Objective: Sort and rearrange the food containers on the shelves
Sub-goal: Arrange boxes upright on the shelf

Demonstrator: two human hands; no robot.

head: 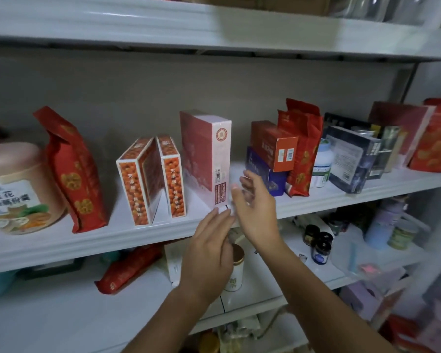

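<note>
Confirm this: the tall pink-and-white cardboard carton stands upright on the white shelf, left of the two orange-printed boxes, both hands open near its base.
Wrong side. In the head view the tall pink-and-white cardboard carton stands upright on the white shelf right of the two orange-printed boxes, not left. The left hand and right hand are open near its base.

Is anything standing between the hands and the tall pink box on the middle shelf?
Nothing visible does. The left hand and right hand are both open at the lower front corner of the tall pink box, with no container between them and it.
</note>
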